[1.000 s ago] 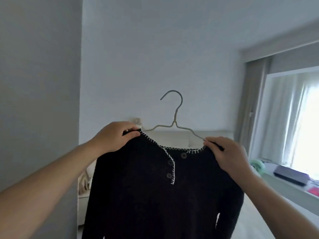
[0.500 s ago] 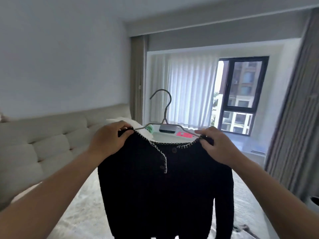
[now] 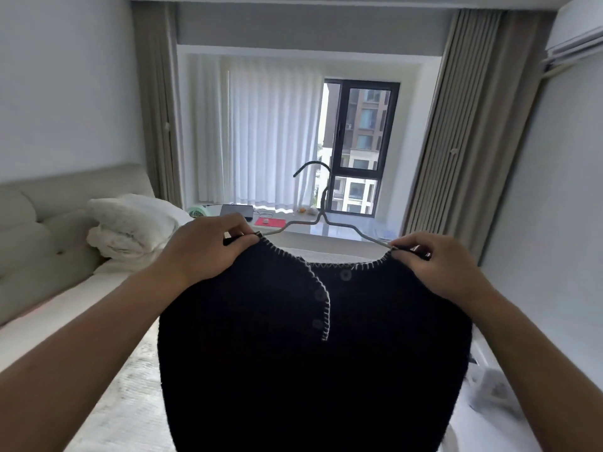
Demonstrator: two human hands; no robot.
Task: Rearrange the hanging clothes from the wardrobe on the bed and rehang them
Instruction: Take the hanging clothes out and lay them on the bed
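A black knitted sweater [image 3: 293,360] with white stitched neckline and dark buttons hangs on a thin grey wire hanger [image 3: 321,220], held up in the air in front of me. My left hand [image 3: 208,252] pinches its left shoulder and the hanger end. My right hand [image 3: 437,265] pinches the right shoulder and the other hanger end. The hook points up and to the left. The bed [image 3: 107,370] lies below and behind the sweater, covered in pale bedding. The wardrobe is out of view.
A folded white duvet [image 3: 130,223] is piled at the bed's head by the padded headboard [image 3: 39,230]. Beyond the bed is a window sill [image 3: 342,228] with a laptop, a red item and a small fan. Curtains flank the window. A wall stands at right.
My view has swung right from a bare wall to the bed and window. Both hands keep their hold on the sweater's shoulders, and the sweater has travelled with me.
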